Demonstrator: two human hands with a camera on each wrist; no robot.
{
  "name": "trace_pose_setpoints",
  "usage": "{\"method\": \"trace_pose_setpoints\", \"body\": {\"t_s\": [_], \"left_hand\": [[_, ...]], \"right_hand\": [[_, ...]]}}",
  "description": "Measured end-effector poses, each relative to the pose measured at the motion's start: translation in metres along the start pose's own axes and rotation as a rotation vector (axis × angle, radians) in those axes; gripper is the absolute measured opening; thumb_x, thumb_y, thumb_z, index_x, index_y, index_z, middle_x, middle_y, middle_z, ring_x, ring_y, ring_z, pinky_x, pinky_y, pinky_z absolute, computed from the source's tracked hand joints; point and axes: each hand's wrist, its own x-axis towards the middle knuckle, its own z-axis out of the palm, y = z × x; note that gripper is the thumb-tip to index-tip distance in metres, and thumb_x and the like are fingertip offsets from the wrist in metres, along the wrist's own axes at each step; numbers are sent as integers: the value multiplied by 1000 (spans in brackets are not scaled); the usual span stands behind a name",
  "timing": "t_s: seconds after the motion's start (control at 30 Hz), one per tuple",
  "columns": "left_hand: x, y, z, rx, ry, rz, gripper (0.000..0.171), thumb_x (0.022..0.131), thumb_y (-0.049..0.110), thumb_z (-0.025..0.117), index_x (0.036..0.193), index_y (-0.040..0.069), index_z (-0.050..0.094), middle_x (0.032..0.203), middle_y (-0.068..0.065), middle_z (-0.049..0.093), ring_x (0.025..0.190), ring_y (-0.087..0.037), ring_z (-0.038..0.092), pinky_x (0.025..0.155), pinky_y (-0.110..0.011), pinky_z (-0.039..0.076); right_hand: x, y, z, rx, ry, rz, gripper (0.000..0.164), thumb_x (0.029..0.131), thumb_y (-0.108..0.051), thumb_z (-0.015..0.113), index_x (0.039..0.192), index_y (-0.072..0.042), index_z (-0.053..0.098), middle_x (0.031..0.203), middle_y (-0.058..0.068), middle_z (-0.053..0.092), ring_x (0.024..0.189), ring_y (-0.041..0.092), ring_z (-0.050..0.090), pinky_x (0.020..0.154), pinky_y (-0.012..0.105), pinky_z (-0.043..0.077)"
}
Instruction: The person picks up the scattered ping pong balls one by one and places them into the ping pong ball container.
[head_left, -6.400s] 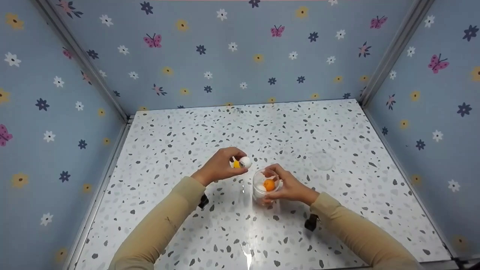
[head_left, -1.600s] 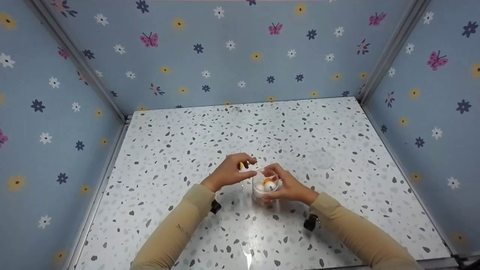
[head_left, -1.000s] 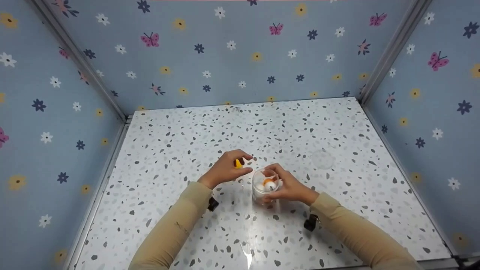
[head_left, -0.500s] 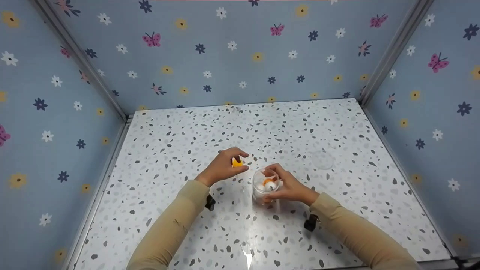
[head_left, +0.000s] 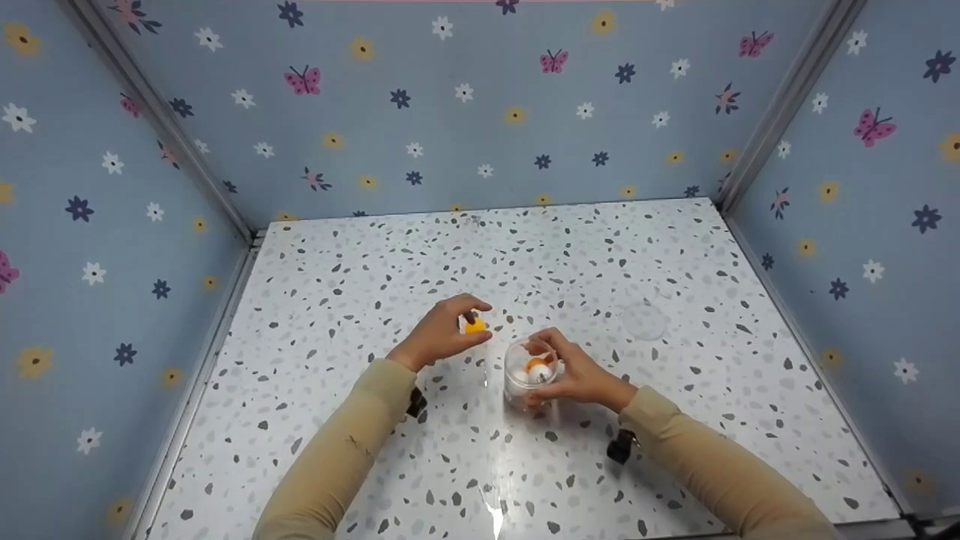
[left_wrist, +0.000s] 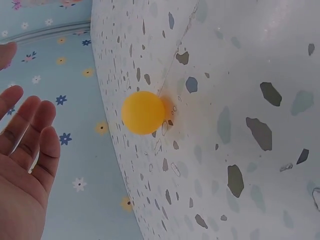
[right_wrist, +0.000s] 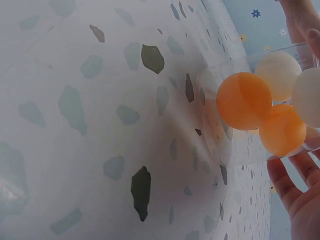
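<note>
My right hand (head_left: pixel 581 375) grips a clear plastic jar (head_left: pixel 513 388) that stands upright on the table. Inside the jar lie several table tennis balls, among them an orange ball (right_wrist: pixel 244 101) and a white ball (head_left: pixel 539 373). To the left, my left hand (head_left: pixel 441 334) hovers with loosely bent fingers over a yellow table tennis ball (left_wrist: pixel 143 112). That ball rests on the table, apart from the fingers (left_wrist: pixel 49 145) in the left wrist view. From the head, the fingers partly hide it.
A clear round lid (head_left: pixel 645 321) lies flat on the speckled table (head_left: pixel 360 262), to the right of the jar. Patterned panels (head_left: pixel 480 97) enclose the table at the back and both sides. Small black wrist cameras (head_left: pixel 620 446) hang under the sleeves.
Earlier my left hand held a white ball; it now lies in the jar. The left hand has since drawn back leftward to the yellow ball. My right hand and the jar stay put.
</note>
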Motion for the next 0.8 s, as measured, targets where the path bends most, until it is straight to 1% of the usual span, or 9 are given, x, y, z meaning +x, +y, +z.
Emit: {"method": "trace_pose_setpoints", "body": {"t_s": [0.13, 0.33, 0.43, 0.5, 0.57, 0.7, 0.73, 0.8], "left_hand": [[0, -4, 1, -6, 8, -18, 45, 98, 23, 81, 139, 7, 70, 137, -11, 72, 114, -31, 69, 100, -55, 59], [-1, -9, 5, 15, 13, -43, 47, 98, 25, 81, 140, 8, 70, 139, -11, 71, 113, -29, 68, 97, -48, 59], [-1, -12, 6, 22, 18, -38, 47, 98, 25, 81, 140, 7, 70, 139, -12, 72, 112, -31, 69, 96, -48, 58], [-1, -14, 7, 21, 25, -32, 47, 98, 24, 81, 139, 5, 70, 138, -14, 72, 111, -32, 69, 97, -50, 58], [-1, -17, 9, 16, 28, -27, 47, 98, 23, 81, 139, 4, 70, 138, -15, 72, 111, -33, 69, 103, -53, 55], [-2, -21, 13, -2, 26, -40, 47, 98, 23, 80, 139, 4, 69, 139, -20, 71, 111, -34, 69, 108, -57, 52], [-2, -22, 13, -5, 26, -44, 47, 98, 23, 81, 139, 5, 69, 139, -19, 70, 110, -34, 68, 109, -57, 52], [-3, -23, 14, -13, 26, -52, 48, 98, 23, 81, 139, 4, 69, 139, -20, 70, 110, -34, 68, 107, -58, 53]], "right_hand": [[0, -1, 0, 0, 2, -1, 87, 73, -22, 103, 142, -14, 51, 150, 20, 65, 135, 41, 62, 114, 66, 47], [0, 1, 0, -2, 0, 1, 86, 74, -23, 102, 142, -14, 51, 149, 18, 65, 134, 41, 62, 113, 65, 48], [0, 1, 1, -4, 1, -3, 86, 74, -20, 102, 142, -14, 50, 149, 18, 65, 134, 41, 62, 113, 65, 48], [0, 1, 1, -3, 1, -6, 85, 74, -18, 102, 142, -13, 50, 149, 18, 65, 134, 41, 62, 113, 65, 49], [0, 1, 1, -1, 3, -9, 85, 75, -17, 102, 141, -13, 50, 149, 19, 65, 135, 42, 62, 113, 66, 48], [-1, 0, 1, 8, 2, -9, 84, 74, -16, 102, 141, -12, 50, 150, 18, 65, 136, 42, 62, 114, 66, 47], [-1, 0, 1, 8, 3, -8, 84, 74, -16, 102, 141, -12, 50, 150, 18, 65, 136, 42, 62, 114, 66, 47], [-1, 0, 1, 9, 3, -5, 84, 74, -15, 101, 141, -13, 51, 150, 17, 66, 135, 42, 62, 114, 66, 47]]}}
